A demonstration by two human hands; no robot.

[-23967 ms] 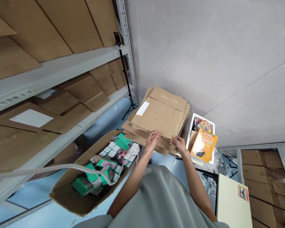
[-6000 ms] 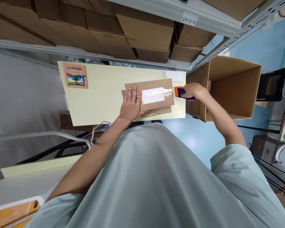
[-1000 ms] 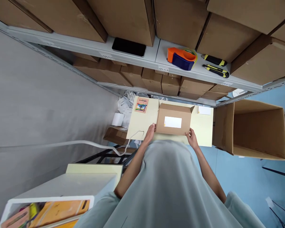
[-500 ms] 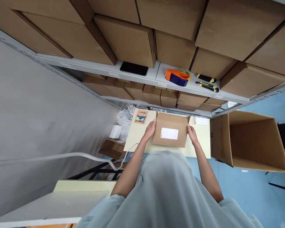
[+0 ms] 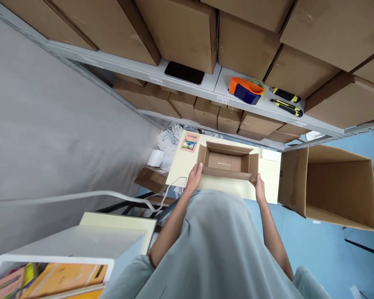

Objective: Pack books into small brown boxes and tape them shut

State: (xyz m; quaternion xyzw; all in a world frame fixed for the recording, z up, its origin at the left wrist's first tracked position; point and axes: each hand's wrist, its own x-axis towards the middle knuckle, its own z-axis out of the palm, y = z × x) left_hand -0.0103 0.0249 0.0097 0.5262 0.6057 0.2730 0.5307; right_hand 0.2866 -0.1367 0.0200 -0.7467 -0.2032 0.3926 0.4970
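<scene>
A small brown cardboard box stands open side up on a pale yellow table, its inside empty. My left hand grips its near left corner, fingers curled on the wall. At the near right corner my right hand holds the box too. A small colourful card lies on the table's far left corner, and a white label on the far right.
A large open carton stands right of the table. The shelf above holds an orange and blue tape dispenser, two yellow-black knives and a black phone. A white bin with books sits at lower left.
The box was turned over: its labelled face showed before, now its open top faces up. Both hands moved to its near corners.
</scene>
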